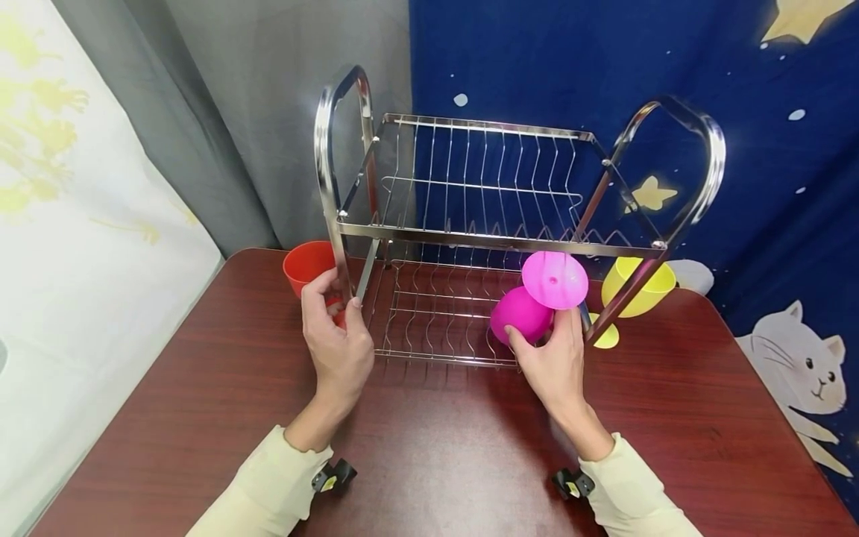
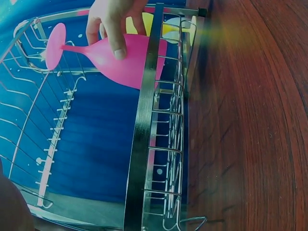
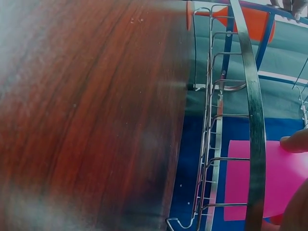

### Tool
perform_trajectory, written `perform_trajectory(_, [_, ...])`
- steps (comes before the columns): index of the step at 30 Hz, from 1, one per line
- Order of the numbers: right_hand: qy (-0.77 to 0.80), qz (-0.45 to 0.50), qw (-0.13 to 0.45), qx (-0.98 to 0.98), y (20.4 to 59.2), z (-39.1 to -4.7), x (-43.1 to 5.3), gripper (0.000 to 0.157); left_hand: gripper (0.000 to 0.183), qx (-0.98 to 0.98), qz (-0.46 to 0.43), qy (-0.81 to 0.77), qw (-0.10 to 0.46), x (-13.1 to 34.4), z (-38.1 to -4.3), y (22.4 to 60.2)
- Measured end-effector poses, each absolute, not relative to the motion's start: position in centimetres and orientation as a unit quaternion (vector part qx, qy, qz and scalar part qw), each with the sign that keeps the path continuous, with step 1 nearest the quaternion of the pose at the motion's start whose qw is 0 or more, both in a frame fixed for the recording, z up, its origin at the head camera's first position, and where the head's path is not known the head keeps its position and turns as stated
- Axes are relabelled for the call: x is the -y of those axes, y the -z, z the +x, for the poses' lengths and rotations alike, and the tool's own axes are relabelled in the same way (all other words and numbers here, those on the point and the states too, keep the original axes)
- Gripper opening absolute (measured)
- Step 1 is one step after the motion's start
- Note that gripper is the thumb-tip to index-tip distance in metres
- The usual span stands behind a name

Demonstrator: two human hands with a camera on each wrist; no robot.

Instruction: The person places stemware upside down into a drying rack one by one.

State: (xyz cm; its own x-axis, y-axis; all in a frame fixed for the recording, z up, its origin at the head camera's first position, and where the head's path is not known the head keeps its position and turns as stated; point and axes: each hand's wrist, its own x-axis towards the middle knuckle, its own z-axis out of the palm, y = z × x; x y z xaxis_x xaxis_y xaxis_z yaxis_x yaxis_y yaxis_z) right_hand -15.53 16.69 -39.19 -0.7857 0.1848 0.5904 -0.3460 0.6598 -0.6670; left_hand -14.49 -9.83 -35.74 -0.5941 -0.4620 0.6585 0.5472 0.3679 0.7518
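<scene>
A two-tier metal dish rack (image 1: 499, 242) stands on the table. My left hand (image 1: 335, 350) grips its left front post, thumb in front and fingers behind. With my right hand (image 1: 557, 365) I hold a pink plastic goblet (image 1: 520, 313) by its bowl, upside down with the round foot uppermost, at the right end of the lower tier. In the left wrist view the goblet (image 2: 120, 60) has its rim towards the lower wires, behind the front bar. The right wrist view shows part of its bowl (image 3: 238, 180) and my fingers at the edge.
A red goblet (image 1: 309, 262) stands just left of the rack, partly behind my left hand. To the right is an upright yellow goblet (image 1: 637, 287), partly hidden by the right post. Grey and blue curtains (image 1: 537, 60) hang behind the brown table (image 1: 436, 447).
</scene>
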Motion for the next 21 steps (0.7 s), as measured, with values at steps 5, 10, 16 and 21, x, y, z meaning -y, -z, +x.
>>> perform_trajectory(5, [-0.405,0.046,0.325,0.853,39.2,-16.0,-16.7,0.077,0.041,0.696,-0.032,0.561,0.447,9.9,-14.5,35.7])
perform_trajectory(10, [-0.406,0.039,0.316,0.857,39.3,-16.2,-16.5,0.079,0.041,0.697,-0.032,0.56,0.446,9.9,-14.5,35.7])
perform_trajectory(16, [-0.4,0.023,0.303,0.864,39.4,-16.4,-16.3,0.075,0.041,0.7,-0.03,0.557,0.447,10.0,-14.4,35.7])
perform_trajectory(21, [-0.396,0.015,0.305,0.866,39.6,-16.7,-16.3,0.073,0.041,0.701,-0.034,0.558,0.444,10.0,-14.4,35.7])
